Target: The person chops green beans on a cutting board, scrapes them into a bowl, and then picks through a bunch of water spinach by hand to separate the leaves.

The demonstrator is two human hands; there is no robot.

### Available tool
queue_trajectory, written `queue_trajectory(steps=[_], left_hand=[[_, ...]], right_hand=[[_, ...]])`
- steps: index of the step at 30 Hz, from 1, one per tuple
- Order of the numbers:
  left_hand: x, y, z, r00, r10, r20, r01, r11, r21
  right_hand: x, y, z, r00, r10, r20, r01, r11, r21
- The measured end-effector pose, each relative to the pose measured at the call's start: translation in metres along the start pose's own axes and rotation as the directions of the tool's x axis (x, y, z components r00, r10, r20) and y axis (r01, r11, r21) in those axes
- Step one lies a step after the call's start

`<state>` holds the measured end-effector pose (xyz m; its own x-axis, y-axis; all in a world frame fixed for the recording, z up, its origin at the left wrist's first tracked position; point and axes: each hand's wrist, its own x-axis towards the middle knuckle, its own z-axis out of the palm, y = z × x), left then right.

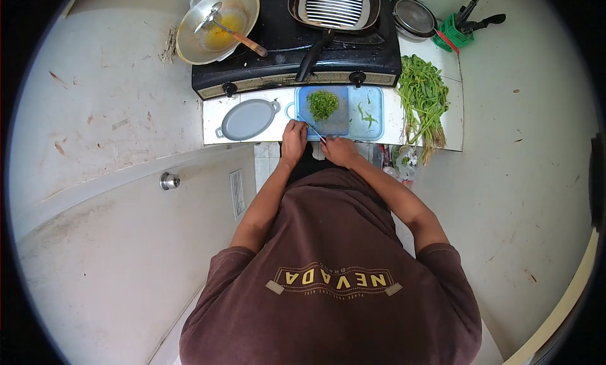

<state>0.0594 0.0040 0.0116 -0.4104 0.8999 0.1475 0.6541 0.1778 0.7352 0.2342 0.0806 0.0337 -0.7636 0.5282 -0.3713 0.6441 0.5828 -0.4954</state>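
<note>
"What's on the stove [273,25]?"

"At left, a pale deep pan [191,40] with a wooden-handled spoon [250,43] inside; at right, a black ridged pan [333,6]."

"And beside it?"

"A round sieve [415,17], then a green basket [452,34] holding black-handled tools [485,23]."

"Lower left?"

"A round metal knob [169,180] near a slatted vent [237,193]."

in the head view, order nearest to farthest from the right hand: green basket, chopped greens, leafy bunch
1. Chopped greens: on the blue board, just ahead of the right hand.
2. Leafy bunch: right of the board.
3. Green basket: farther back, on the right.
</note>
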Motion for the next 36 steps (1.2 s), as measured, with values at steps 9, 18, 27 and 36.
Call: queue_trajectory(steps=[9, 18, 27, 36], left_hand=[[-0.003, 0.003, -0.004, 0.999, 0.036, 0.022, -0.038, 0.998, 0.059], [0.006, 0.008, -0.001, 0.998, 0.016, 0.057, -0.017, 0.999, 0.029], [0.006, 0.009, 0.000, 0.999, -0.010, 0.046, 0.009, 1.000, 0.017], [0.004, 0.010, -0.002, 0.998, -0.058, 0.015, 0.058, 0.998, 0.006]], right_hand=[[0.006, 0.008, 0.004, 1.000, 0.006, -0.025, -0.006, 1.000, 0.001], [0.003, 0.013, -0.007, 1.000, 0.017, 0.013, -0.017, 0.999, 0.036], [0.002, 0.011, -0.005, 0.999, 0.001, 0.041, -0.001, 1.000, -0.001], [0.006, 0.014, -0.002, 1.000, -0.001, -0.025, 0.001, 1.000, 0.012]])
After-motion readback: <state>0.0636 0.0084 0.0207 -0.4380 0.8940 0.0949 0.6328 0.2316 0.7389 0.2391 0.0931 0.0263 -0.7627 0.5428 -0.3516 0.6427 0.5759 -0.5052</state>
